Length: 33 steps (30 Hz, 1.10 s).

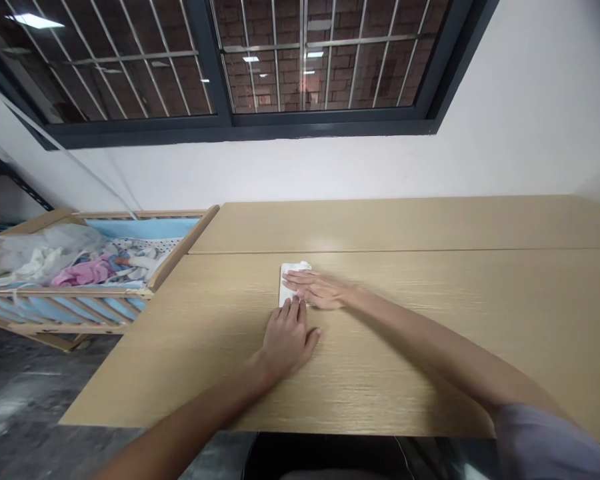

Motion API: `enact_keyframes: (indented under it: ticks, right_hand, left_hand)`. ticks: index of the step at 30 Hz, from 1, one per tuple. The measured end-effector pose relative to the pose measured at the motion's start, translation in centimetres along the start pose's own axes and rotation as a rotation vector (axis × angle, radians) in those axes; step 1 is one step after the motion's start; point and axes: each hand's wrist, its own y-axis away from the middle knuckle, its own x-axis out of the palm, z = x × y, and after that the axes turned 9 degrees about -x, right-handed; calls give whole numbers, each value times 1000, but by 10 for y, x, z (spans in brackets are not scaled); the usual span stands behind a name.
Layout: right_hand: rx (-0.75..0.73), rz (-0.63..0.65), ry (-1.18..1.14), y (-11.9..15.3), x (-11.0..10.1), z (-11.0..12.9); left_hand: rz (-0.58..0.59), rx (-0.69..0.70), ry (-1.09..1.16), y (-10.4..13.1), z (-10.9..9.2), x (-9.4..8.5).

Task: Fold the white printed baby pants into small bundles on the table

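— Hands first: what are yours doing right now?

— You are pressing your right hand (316, 291) flat, fingers spread, on a small folded white cloth (289, 279) near the middle of the frame, on the front board of the table (430, 333). Your left hand (287, 337) is lying just below it, fingers together and straight, tips touching the cloth's lower edge. Neither grip is closing on anything; both palms are lying open.

— What could be going wrong from here?

— The table looks smooth, so if you are pushing sideways rather than down, the cloth could be sliding or its fold springing open, in my judgement.

— How is the cloth looking?

— White, compact, roughly rectangular, mostly hiding under your right fingers. A wooden crib (177, 250) holding mixed fabrics is standing at the left of the frame.
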Motion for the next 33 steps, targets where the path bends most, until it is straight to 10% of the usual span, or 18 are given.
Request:
enact_keyframes:
  ticks: [11,21,33]
  right_hand:
    - [27,-55,99,-5,-5,-21]
    - [383,-643,-62,2,-2,-32]
    - [562,-766,-245,-15,20,-15]
  left_hand:
    - [53,-32,55,0,3,0]
    - [105,-402,182,-63,64,-30]
    - [203,-453,197,-97,62,-14]
